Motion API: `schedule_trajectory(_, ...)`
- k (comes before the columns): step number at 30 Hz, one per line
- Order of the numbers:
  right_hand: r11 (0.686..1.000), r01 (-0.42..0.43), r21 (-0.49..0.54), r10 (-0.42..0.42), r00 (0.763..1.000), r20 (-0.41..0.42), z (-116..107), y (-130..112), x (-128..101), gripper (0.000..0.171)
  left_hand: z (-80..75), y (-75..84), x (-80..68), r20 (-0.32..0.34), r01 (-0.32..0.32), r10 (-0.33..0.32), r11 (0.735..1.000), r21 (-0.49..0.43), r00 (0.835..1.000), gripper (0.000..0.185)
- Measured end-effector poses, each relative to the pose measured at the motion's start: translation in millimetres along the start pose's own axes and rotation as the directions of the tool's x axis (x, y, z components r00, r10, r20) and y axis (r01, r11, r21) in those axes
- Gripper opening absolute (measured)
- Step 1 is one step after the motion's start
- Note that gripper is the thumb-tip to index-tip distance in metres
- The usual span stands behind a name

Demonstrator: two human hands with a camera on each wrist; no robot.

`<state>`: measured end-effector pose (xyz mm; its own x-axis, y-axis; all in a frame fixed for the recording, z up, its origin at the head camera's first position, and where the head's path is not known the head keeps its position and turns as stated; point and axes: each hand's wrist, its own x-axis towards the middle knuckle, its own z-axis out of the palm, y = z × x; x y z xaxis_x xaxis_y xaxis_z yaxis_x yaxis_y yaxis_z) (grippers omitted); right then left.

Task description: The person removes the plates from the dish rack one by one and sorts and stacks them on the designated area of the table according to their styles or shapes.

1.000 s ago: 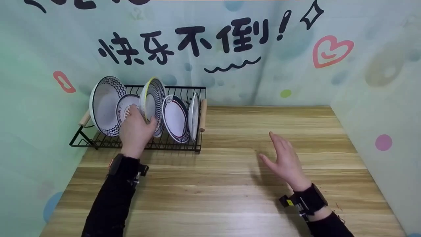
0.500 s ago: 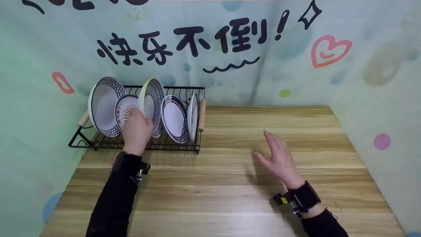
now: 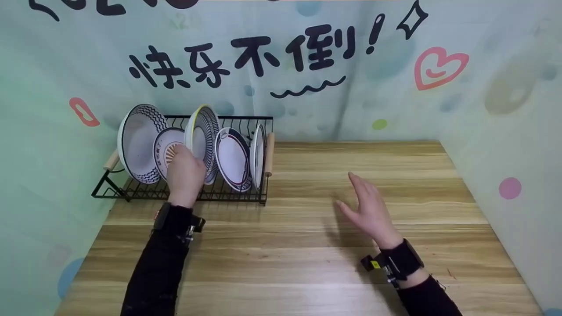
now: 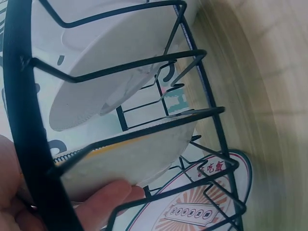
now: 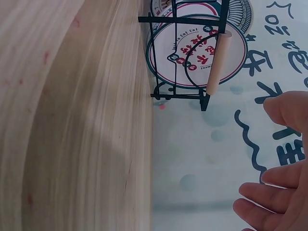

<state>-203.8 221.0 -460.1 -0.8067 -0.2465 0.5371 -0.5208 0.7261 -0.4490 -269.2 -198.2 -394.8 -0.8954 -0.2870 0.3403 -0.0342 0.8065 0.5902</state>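
My left hand (image 3: pixel 186 175) pinches a yellow-rimmed bowl (image 3: pixel 199 136) that stands on edge in a black wire dish rack (image 3: pixel 237 201). In the left wrist view, the fingers (image 4: pixel 106 202) lie on the bowl's outer side (image 4: pixel 139 159), partly behind the rack wires. Left of the hand, a small plate (image 3: pixel 160 147) with a sunburst print is partly covered by it. Farther left leans a large white bowl (image 3: pixel 140 145) with a wavy pattern. My right hand (image 3: pixel 369 213) hovers over the table, fingers extended, thumb apart, holding nothing.
Right of the yellow-rimmed bowl, a dark-rimmed plate (image 3: pixel 233 158) and another plate (image 3: pixel 258 156) stand in the rack. Wooden handles (image 3: pixel 270 153) sit at the rack's ends. A printed cloth (image 3: pixel 307 109) hangs behind the wooden table (image 3: pixel 307 263).
My left wrist and forearm have shifted slightly right, the hand staying at the yellow-rimmed bowl. My right hand has drifted a little left. The dishes look unmoved.
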Motion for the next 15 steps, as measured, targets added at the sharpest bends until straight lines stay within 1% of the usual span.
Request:
schedule_trajectory(3,1.0,-0.017,0.008,0.017,1.0,0.011,-0.5,-0.5,1.7,0.078,-0.1,-2.2,-1.7,-0.016,-0.007,0.007,1.0,-0.004,1.0,0.028)
schedule_trajectory(7,1.0,-0.023,0.012,0.023,1.0,0.02,1.0,-1.9,3.2,0.077,-2.4,-5.3,-5.1,-0.018,0.005,-0.005,1.0,-0.008,1.0,0.029)
schedule_trajectory(10,1.0,-0.019,0.013,0.019,1.0,0.016,2.3,-2.3,3.4,0.076,-4.0,-7.0,-7.2,-0.017,0.009,-0.01,1.0,-0.004,1.0,0.03)
schedule_trajectory(15,1.0,-0.017,0.017,0.017,1.0,0.003,3.2,-2.4,3.9,0.076,-6.4,-7.2,-10.2,-0.029,-0.007,0.007,1.0,-0.007,1.0,0.03)
